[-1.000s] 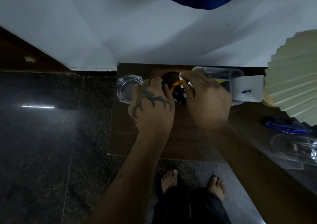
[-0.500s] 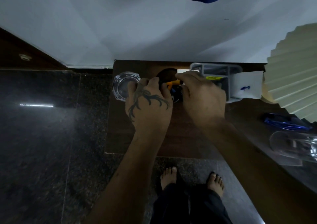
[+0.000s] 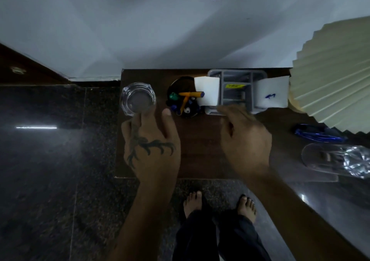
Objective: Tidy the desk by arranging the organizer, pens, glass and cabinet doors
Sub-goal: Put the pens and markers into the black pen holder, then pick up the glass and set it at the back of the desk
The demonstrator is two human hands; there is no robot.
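Note:
A round black pen holder [image 3: 181, 84] stands at the back of the small brown desk [image 3: 200, 150], with several pens [image 3: 188, 98] in it, orange, green and blue. A clear glass dish [image 3: 138, 99] sits to its left, and a grey compartment organizer [image 3: 237, 78] with white paper cards to its right. My left hand [image 3: 152, 146] hovers just in front of the dish with relaxed fingers, holding nothing. My right hand [image 3: 244, 138] hangs in front of the organizer, fingers loose and blurred, empty.
A pleated cream lampshade [image 3: 332, 84] fills the right. Below it lie a blue object [image 3: 318, 134] and a clear tumbler [image 3: 336, 158] on its side. A white wall rises behind the desk, dark stone floor lies left, and my bare feet [image 3: 220, 204] stand in front.
Both hands have pulled back from the pen holder toward me and let go of the pens. The orange pen now lies across the holder's top.

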